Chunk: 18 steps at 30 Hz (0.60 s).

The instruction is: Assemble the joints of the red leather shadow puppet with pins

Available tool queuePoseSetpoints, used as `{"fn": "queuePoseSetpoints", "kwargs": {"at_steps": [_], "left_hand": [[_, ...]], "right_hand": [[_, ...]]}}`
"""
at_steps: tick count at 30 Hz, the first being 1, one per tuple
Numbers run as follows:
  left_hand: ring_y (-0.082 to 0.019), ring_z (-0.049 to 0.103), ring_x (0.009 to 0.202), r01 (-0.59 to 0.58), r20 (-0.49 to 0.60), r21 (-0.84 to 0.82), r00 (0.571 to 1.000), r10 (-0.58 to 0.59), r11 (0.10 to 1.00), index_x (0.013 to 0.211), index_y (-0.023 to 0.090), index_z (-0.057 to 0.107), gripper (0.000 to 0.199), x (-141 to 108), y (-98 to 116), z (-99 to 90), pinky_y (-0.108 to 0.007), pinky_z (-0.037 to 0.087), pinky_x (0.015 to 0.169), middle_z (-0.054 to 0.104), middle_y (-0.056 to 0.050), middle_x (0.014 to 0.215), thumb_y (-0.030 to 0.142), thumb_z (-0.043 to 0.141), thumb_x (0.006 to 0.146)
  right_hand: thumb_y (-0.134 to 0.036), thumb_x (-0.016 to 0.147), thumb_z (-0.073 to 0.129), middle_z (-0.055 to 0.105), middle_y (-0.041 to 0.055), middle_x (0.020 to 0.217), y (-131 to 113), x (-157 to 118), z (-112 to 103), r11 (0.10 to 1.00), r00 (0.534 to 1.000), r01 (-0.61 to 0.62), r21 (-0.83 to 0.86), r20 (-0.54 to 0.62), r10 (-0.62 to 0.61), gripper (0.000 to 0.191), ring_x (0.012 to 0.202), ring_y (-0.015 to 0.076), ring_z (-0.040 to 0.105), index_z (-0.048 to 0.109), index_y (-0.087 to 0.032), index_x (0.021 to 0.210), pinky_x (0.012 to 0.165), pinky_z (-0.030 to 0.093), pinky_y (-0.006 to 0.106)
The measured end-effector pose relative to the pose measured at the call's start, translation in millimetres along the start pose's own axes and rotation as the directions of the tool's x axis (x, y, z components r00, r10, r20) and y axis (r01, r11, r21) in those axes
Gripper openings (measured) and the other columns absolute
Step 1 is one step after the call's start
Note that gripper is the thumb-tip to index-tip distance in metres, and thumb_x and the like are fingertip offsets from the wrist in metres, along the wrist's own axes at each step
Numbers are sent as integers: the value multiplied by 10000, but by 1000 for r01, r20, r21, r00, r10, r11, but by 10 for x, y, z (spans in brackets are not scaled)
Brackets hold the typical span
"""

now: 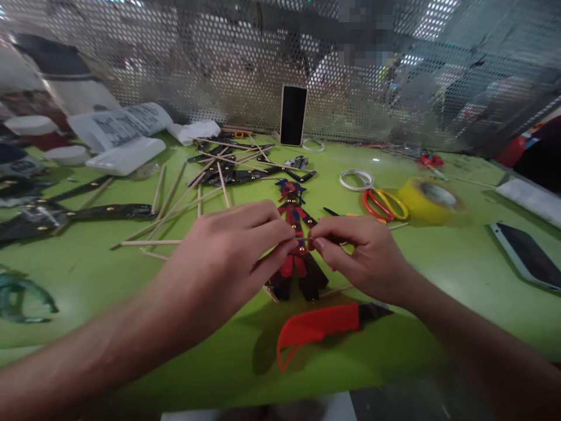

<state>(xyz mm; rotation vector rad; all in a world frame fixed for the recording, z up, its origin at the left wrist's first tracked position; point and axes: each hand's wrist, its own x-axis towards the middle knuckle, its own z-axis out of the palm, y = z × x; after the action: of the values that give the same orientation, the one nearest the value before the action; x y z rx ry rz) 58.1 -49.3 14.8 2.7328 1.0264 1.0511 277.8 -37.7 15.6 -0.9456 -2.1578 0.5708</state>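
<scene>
Your left hand (236, 245) and right hand (363, 251) meet over the centre of the glossy green table (184, 374), the fingertips of each pinching one end of a short, thin stick (303, 238). It is just over the body of a flat, jointed figure (293, 211), red, blue and black, dotted with round brass-coloured fasteners.

Taking the figure as your clock centre, a red-handled tool (319, 324) with a dark, pointed end lies at six o'clock. At two o'clock are scissors (379, 203) with red and yellow loops, beside a smooth white ring (356, 179) and a thick yellow tape roll (425, 200). A phone (528, 254) lies at three; another (293, 117) stands at twelve against the perforated metal panel (245, 70).

At ten to eleven, slim pale wooden sticks (170, 190) criss-cross by flat black jointed pieces (249, 175). Farther out at ten, a white-lidded jar (37, 133) shows dark red contents, and a white printed plastic container (120, 126) lies tilted, its contents hidden.
</scene>
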Motion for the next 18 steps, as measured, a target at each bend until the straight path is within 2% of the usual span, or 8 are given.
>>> {"fn": "queuePoseSetpoints", "kwargs": {"at_steps": [4, 14, 18], "left_hand": [[-146, 619, 731, 0, 24, -34, 1000, 1, 999, 873, 174, 677, 127, 22, 4, -18, -286, 455, 652, 670, -23, 844, 159, 581, 955], [-134, 632, 761, -36, 22, -78, 999, 37, 996, 867, 150, 680, 135, 17, 29, 12, -273, 477, 672, 674, -24, 854, 124, 576, 950], [-137, 637, 754, -50, -14, -29, 999, 50, 998, 890, 139, 698, 152, -2, 54, 44, -278, 479, 649, 685, -39, 865, 131, 568, 969]], "right_hand": [[-161, 866, 587, 660, -12, 659, -22, -2, -13, 1000, 1000, 13, -25, -25, -14, 176, 585, 123, 540, 715, -211, 756, 580, 408, 256], [-116, 799, 578, 560, -37, 561, -78, -3, 6, 998, 999, 41, -44, -19, -41, 211, 515, 98, 460, 668, -219, 637, 539, 375, 250], [-113, 801, 608, 540, -40, 555, -105, -40, 47, 998, 994, -55, 42, -96, 59, 219, 519, 90, 458, 647, -211, 610, 507, 353, 236]]}}
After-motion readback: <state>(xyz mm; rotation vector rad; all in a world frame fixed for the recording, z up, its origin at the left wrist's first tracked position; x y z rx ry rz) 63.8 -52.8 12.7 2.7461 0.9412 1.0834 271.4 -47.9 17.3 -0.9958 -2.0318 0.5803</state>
